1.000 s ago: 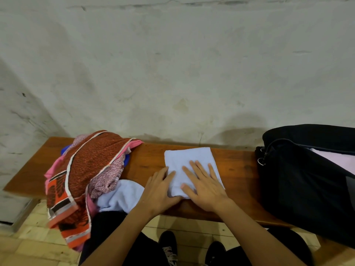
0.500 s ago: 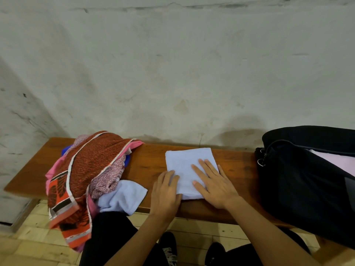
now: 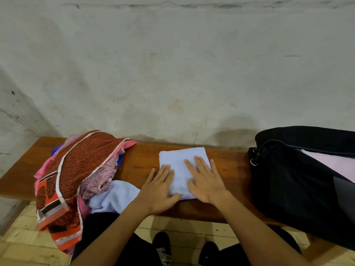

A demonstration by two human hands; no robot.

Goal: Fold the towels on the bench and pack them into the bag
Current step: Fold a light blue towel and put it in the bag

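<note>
A folded pale blue towel [image 3: 180,162] lies flat in the middle of the wooden bench [image 3: 142,160]. My right hand [image 3: 205,179] lies flat on its right half, fingers straight and spread. My left hand [image 3: 159,189] rests with straight fingers on the towel's left edge and the bench beside it. A heap of unfolded towels [image 3: 82,169], red-orange patterned, pink and blue, sits at the bench's left and hangs over the front edge. Another pale blue towel [image 3: 115,196] pokes out beneath the heap. A black bag [image 3: 299,181] stands open at the right with a pink folded cloth [image 3: 334,162] inside.
A stained plaster wall [image 3: 172,73] rises directly behind the bench. Below the front edge are my dark trousers, black shoes [image 3: 163,246] and a tiled floor [image 3: 23,250]. Bare bench wood shows between the towel and the bag.
My left hand slid forward from the near left corner up along the towel's left edge. My right hand stayed flat on the towel, shifting slightly right.
</note>
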